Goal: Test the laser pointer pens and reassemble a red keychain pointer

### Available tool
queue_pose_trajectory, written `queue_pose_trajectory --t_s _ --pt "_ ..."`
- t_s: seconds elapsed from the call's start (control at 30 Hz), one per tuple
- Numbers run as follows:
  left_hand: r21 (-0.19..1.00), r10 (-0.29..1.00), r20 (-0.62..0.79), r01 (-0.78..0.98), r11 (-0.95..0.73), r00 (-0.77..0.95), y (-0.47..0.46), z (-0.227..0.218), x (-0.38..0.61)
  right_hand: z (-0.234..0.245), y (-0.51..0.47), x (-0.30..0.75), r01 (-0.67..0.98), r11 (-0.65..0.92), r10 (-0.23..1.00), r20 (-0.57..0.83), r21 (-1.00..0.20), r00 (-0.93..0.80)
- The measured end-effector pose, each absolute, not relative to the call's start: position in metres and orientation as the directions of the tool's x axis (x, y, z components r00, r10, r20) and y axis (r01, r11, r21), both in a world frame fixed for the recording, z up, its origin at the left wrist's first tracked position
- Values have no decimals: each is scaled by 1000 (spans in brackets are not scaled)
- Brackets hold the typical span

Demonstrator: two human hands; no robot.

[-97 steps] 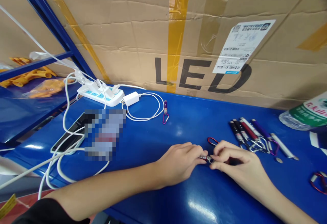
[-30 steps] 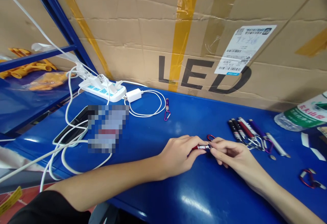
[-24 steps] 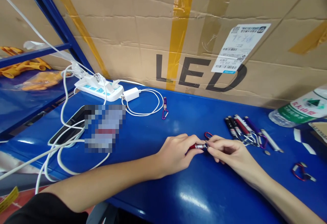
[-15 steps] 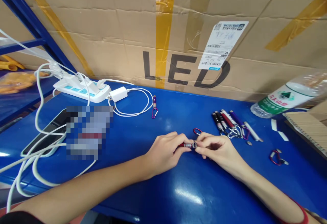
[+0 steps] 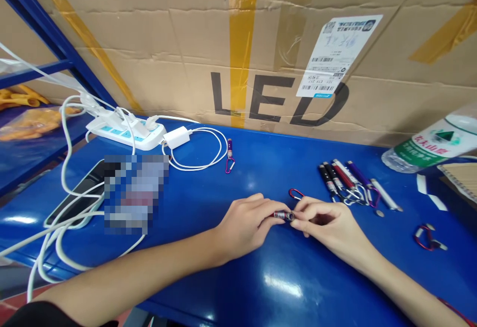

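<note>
My left hand (image 5: 244,230) grips a small red keychain flashlight (image 5: 280,215) between thumb and fingers, its round end towards the right. At that end, my right hand (image 5: 330,222) pinches with thumb and forefinger. Whatever sits in that pinch is too small to make out. A red carabiner clip (image 5: 295,194) sticks out just behind the right fingers. Beyond the right hand lies a group of several pen-shaped flashlights (image 5: 345,175) in black, red, silver and purple, with clips attached. Beside them are a silver tube (image 5: 383,194) and a button cell (image 5: 379,213).
Another red carabiner (image 5: 423,237) lies at the right of the blue table (image 5: 231,287). A purple flashlight (image 5: 230,148) stands apart near the white cable. To the left are a power strip (image 5: 149,138) and a phone (image 5: 80,193). A bottle (image 5: 428,145) and a large cardboard box (image 5: 186,43) are behind.
The view has shifted slightly, so the table things appear further right. Both hands keep the same hold at the flashlight's end, with hardly any visible movement.
</note>
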State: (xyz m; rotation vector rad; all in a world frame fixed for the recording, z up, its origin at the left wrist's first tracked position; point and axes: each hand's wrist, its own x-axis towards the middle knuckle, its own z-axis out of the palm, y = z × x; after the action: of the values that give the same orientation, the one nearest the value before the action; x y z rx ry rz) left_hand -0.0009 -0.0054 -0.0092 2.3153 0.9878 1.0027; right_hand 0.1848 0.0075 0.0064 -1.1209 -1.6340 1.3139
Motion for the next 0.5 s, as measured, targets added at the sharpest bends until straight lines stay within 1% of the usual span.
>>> queue_pose_trajectory --t_s 0.07,0.13,0.2,0.27,0.37,0.43,0.5 --pt "611 750 438 448 -653 495 -5 -8 -1 6 8 185 198 103 939 30 -975 -341" --pt "607 756 416 465 -644 505 -5 -7 -1 5 9 185 225 152 943 72 -963 -326" --pt "605 766 402 482 -634 503 -5 -6 -1 5 9 186 273 230 942 143 -934 -304" --pt "602 772 396 495 -627 497 -4 -5 -1 4 7 186 334 337 924 242 -880 -295" --pt "599 770 406 493 -631 493 -3 -5 0 4 5 187 406 531 845 427 -744 -323" --pt "596 766 418 489 -637 488 -3 -5 0 4 3 190 423 657 754 542 -624 -371" --pt "590 764 426 491 -641 485 -4 -5 1 4 2 194 424 757 652 615 -497 -442"
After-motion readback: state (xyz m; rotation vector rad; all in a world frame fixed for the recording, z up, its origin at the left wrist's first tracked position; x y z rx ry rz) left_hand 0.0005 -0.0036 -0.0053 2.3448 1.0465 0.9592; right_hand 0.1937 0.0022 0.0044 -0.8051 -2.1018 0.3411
